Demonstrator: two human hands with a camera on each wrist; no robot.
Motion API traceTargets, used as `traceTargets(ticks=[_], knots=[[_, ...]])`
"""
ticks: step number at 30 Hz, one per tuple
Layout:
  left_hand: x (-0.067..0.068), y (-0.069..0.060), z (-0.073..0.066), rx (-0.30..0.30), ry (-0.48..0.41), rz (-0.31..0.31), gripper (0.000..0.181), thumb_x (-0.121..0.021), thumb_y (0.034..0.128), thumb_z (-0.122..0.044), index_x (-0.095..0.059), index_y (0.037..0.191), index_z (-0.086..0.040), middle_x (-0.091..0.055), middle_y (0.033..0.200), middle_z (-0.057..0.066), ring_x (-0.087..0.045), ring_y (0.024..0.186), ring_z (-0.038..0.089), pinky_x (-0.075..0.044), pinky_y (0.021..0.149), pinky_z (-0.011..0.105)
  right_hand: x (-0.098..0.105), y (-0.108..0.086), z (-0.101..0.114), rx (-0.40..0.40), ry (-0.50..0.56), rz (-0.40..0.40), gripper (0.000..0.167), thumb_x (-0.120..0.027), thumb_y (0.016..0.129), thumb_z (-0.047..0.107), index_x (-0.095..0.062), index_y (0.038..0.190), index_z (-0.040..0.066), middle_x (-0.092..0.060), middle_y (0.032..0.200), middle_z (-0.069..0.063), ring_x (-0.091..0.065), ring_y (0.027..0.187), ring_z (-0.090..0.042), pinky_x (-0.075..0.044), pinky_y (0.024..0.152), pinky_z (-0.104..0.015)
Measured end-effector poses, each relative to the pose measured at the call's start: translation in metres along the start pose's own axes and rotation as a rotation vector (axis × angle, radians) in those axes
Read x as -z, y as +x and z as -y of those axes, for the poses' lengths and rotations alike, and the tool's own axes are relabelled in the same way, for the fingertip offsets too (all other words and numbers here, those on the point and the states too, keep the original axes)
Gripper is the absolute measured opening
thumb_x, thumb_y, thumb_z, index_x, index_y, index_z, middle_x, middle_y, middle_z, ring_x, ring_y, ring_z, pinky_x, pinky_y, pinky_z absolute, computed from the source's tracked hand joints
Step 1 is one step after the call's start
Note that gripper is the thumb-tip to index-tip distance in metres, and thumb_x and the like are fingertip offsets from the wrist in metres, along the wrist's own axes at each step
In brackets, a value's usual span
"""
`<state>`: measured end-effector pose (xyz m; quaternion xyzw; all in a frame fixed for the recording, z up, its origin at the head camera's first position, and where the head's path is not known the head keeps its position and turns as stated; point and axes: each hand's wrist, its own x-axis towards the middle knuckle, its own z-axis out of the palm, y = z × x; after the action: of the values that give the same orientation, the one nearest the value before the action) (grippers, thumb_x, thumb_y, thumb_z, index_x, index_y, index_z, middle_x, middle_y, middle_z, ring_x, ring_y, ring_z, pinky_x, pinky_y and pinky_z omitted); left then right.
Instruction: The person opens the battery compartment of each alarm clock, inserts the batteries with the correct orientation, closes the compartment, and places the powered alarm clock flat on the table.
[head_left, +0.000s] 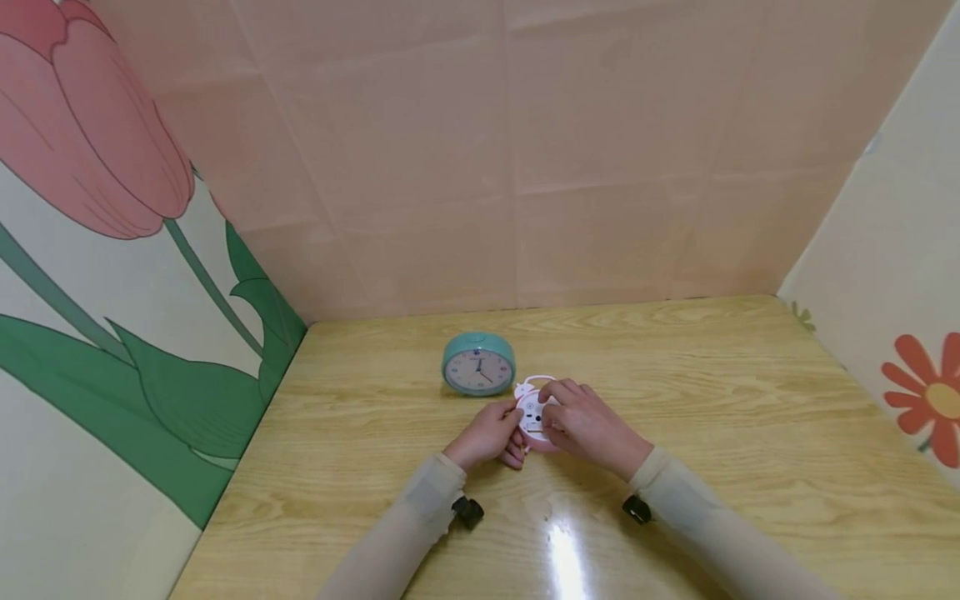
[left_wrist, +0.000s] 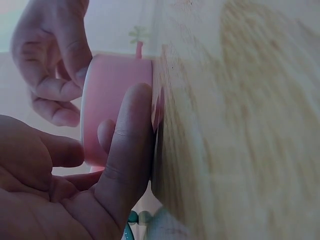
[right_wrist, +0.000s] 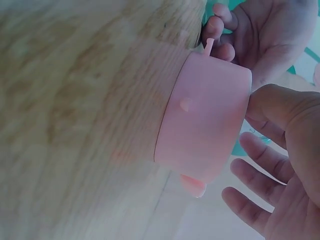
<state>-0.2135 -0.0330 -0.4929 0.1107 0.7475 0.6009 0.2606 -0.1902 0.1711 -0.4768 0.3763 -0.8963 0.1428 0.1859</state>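
Observation:
A small pink alarm clock [head_left: 531,410] lies face down on the wooden table, its white back turned up and a handle loop at its far end. My left hand [head_left: 486,435] grips its left side, thumb near the back's rim and fingers along the pink casing [left_wrist: 117,75]. From the right, my right hand [head_left: 588,423] reaches over the back, with thumb and index finger pinched together against it. Whatever small part they pinch is hidden. In the right wrist view the other right fingers [right_wrist: 257,187] stay spread, off the casing [right_wrist: 205,117].
Just behind and left of the pink clock stands a round teal clock [head_left: 478,365], its dial facing me. The wood-grain table [head_left: 360,417] meets a pinkish back wall [head_left: 510,208]. Flower-painted panels [head_left: 150,375] border both sides.

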Motion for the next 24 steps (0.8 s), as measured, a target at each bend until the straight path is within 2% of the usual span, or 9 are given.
traceTargets(ticks=[5, 12, 20, 24], knots=[[-0.0001, 0.0004, 0.0004, -0.001, -0.006, 0.000, 0.027, -0.038, 0.1092, -0.016, -0.058, 0.116, 0.002, -0.057, 0.071, 0.010, -0.062, 0.051, 0.020, -0.059, 0.055, 0.041, -0.0011, -0.0005, -0.0009, 0.004, -0.007, -0.006, 0.021, -0.083, 0.076, 0.006, -0.064, 0.076, 0.016, -0.060, 0.110, -0.005, -0.056, 0.104, -0.025, -0.048, 0.080, -0.044], [0.0000, -0.0005, -0.0008, 0.007, -0.005, 0.000, 0.027, -0.038, 0.1094, -0.017, -0.058, 0.116, 0.001, -0.057, 0.072, 0.010, -0.062, 0.052, 0.021, -0.059, 0.055, 0.041, 0.0014, -0.0005, -0.0008, 0.007, 0.012, -0.010, 0.021, -0.083, 0.076, 0.005, -0.065, 0.076, 0.016, -0.061, 0.110, -0.005, -0.057, 0.102, -0.024, -0.048, 0.078, -0.043], [0.0008, -0.0005, -0.0001, 0.014, -0.002, 0.004, 0.030, -0.038, 0.1095, -0.018, -0.056, 0.127, 0.000, -0.057, 0.073, 0.010, -0.062, 0.053, 0.020, -0.059, 0.056, 0.041, -0.0007, -0.0009, -0.0011, -0.017, 0.015, 0.018, 0.020, -0.082, 0.078, 0.005, -0.065, 0.076, 0.016, -0.061, 0.110, -0.005, -0.057, 0.102, -0.026, -0.047, 0.077, -0.043], [0.0006, -0.0005, -0.0002, 0.012, 0.000, 0.003, 0.031, -0.038, 0.1095, -0.018, -0.055, 0.128, 0.000, -0.057, 0.073, 0.011, -0.062, 0.052, 0.020, -0.059, 0.055, 0.040, -0.0013, -0.0010, -0.0011, -0.025, 0.007, 0.025, 0.020, -0.082, 0.078, 0.005, -0.065, 0.076, 0.016, -0.061, 0.110, -0.005, -0.057, 0.102, -0.026, -0.048, 0.078, -0.043]])
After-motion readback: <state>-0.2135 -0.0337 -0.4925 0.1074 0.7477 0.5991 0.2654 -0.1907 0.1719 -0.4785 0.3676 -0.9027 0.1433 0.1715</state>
